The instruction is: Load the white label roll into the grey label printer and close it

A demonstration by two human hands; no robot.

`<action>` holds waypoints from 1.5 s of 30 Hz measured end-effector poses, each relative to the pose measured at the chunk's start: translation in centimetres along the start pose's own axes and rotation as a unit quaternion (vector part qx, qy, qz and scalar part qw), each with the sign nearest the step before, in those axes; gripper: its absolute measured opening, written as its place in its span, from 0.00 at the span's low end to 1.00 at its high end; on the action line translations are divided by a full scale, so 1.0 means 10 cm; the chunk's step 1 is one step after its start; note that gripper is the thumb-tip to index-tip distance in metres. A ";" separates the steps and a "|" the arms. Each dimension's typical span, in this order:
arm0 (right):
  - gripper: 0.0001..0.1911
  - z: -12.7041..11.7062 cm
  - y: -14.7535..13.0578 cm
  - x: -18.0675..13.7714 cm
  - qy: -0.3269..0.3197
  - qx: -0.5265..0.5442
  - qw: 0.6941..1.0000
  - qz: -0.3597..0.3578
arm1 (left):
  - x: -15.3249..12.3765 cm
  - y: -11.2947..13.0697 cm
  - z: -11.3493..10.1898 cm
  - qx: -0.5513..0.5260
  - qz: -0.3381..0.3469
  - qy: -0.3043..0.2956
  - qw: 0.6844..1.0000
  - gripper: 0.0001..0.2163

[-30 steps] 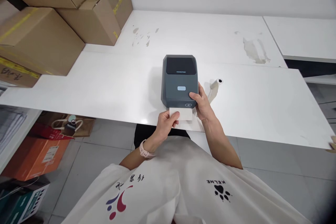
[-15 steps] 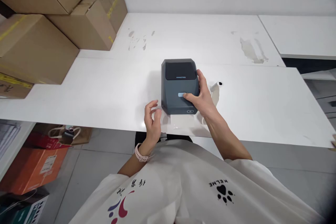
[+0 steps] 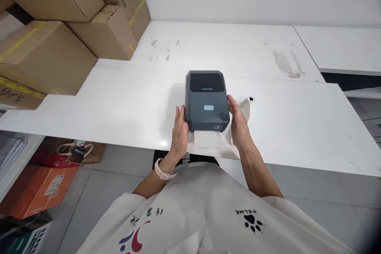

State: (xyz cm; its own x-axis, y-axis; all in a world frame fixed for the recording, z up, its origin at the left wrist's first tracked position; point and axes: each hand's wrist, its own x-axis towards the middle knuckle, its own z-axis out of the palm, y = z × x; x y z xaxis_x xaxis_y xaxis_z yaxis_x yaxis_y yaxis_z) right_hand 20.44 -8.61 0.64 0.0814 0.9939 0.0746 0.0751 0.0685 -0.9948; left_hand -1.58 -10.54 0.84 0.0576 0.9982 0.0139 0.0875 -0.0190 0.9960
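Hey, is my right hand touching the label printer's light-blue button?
Apart. The head view shows dark casing between your right hand, beside the label printer, and the light-blue button.

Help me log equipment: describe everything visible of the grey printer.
The printer is a boxy, dark blue-grey, plastic-looking unit with bevelled edges, a black panel at the far end and a pale button on top. It sits upright on the white table, paper extending from its near edge. The left hand and right hand seemingly touch its sides.
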 end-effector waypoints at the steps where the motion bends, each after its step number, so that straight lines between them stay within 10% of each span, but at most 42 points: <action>1: 0.39 -0.01 -0.04 0.03 -0.008 0.000 1.000 -0.009 | 0.04 0.04 -0.01 0.002 0.020 0.003 1.000 0.32; 7: 0.49 -0.01 -0.58 0.54 0.006 -0.114 0.986 -0.124 | 0.65 0.34 -0.11 0.042 0.132 0.033 0.990 0.27; 18: 0.55 0.03 -0.96 2.21 0.013 -0.192 0.967 -0.169 | 1.11 0.16 -0.15 0.247 -0.043 -0.009 0.968 0.31; 22: 0.51 0.11 -1.11 2.05 0.056 -0.198 0.960 -0.188 | 1.12 0.27 -0.12 0.276 -0.064 -0.015 0.959 0.30; 26: 0.36 0.16 -1.24 1.50 0.146 -0.270 0.888 -0.342 | 1.16 0.29 -0.11 0.289 -0.068 -0.018 0.955 0.30; 30: 0.22 0.22 -1.06 1.28 -0.130 -0.371 0.885 -0.250 | 1.17 0.28 -0.09 0.313 -0.060 -0.009 0.948 0.28; 37: 0.46 0.48 -0.61 1.60 -0.358 -0.588 0.723 -0.064 | 1.20 0.33 -0.07 0.383 -0.061 -0.020 0.921 0.28; 45: 0.48 -0.20 -1.01 1.55 -0.356 -0.279 0.883 -0.127 | 1.19 0.26 -0.10 0.340 -0.056 -0.019 0.939 0.29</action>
State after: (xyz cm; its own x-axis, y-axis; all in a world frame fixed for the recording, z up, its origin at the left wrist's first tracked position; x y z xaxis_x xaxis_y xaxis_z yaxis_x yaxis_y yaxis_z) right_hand 22.94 5.91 11.96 -0.6383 0.7692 0.0313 0.4948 0.4411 -0.7487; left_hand -1.67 1.38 3.70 0.0451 0.9935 -0.1046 0.7084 0.0420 0.7046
